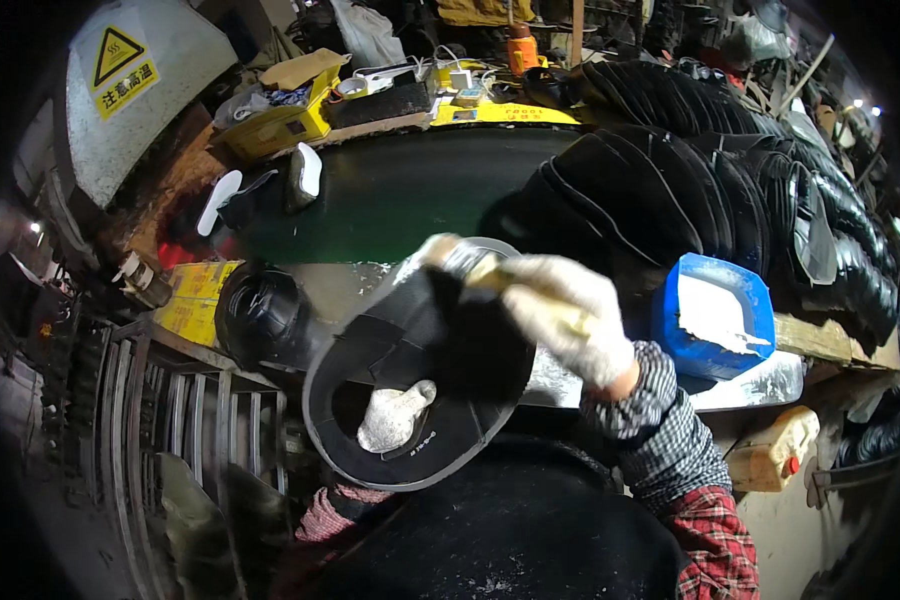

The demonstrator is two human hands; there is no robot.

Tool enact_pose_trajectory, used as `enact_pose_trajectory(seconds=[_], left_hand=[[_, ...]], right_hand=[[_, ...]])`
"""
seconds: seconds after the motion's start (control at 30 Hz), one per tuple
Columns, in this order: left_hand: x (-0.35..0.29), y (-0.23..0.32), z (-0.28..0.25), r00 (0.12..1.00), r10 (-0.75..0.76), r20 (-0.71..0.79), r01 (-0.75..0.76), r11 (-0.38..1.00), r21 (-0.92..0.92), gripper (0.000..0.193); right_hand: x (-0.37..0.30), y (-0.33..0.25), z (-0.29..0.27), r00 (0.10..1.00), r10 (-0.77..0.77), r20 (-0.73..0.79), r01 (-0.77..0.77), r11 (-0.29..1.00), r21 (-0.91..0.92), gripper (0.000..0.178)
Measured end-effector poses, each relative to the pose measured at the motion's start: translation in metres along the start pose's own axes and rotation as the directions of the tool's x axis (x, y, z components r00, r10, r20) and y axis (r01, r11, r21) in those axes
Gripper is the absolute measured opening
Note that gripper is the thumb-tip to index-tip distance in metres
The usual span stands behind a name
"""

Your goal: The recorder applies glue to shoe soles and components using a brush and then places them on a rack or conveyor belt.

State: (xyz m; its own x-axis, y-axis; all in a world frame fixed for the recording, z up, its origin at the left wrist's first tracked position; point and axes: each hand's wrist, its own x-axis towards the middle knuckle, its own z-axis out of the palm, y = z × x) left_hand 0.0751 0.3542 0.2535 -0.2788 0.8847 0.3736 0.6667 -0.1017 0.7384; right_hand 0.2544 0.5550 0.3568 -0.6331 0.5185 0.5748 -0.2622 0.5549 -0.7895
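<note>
My right hand (575, 320), in a whitish work glove, is closed around a brush (470, 265) with a pale handle. The brush head looks whitish and lies at the upper edge of a curved black sheet-like piece (470, 390) with a grey rim. I hold that piece up in front of me with my left hand (392, 418), also gloved. The left hand shows through an opening in the piece, its thumb resting against the black surface; the other fingers are mostly hidden. Right of the brush stands a blue tub (667, 320) with white paste or liquid inside.
Stacked black curved pieces (650, 190) fill the bench's right side. On the dark green-black bench top (400, 190) lie two white-soled items (305, 178). A yellow box (290, 125) stands behind. Metal racks (170, 400) are at left, a pale jerrycan (770, 455) at lower right.
</note>
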Motion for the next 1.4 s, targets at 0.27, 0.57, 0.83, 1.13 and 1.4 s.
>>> enact_pose_trajectory(seconds=[0.27,0.57,0.83,1.13,1.4], left_hand=[[-0.024,-0.072,-0.027,0.911,0.411,0.004,-0.400,0.884,0.242,0.018],[0.016,-0.012,-0.004,0.858,-0.347,0.378,0.462,0.200,-0.864,0.020],[0.041,-0.021,-0.036,0.881,-0.291,0.373,0.427,0.151,-0.891,0.025],[0.024,0.000,-0.048,0.872,-0.401,0.282,0.382,0.193,-0.904,0.032],[0.003,0.003,-0.048,0.824,-0.552,0.125,0.300,0.239,-0.923,0.038]], right_hand=[[-0.047,0.013,-0.023,0.888,0.392,-0.241,-0.370,0.919,0.133,0.018],[0.009,-0.062,0.100,0.802,-0.482,0.353,0.571,0.793,-0.214,0.033],[-0.037,-0.042,0.031,0.785,-0.196,0.588,0.184,0.980,0.081,0.018],[-0.065,-0.053,-0.031,0.924,0.093,0.371,0.065,0.918,-0.392,0.012],[-0.040,0.006,-0.030,0.983,0.146,-0.112,-0.146,0.989,0.006,0.017]])
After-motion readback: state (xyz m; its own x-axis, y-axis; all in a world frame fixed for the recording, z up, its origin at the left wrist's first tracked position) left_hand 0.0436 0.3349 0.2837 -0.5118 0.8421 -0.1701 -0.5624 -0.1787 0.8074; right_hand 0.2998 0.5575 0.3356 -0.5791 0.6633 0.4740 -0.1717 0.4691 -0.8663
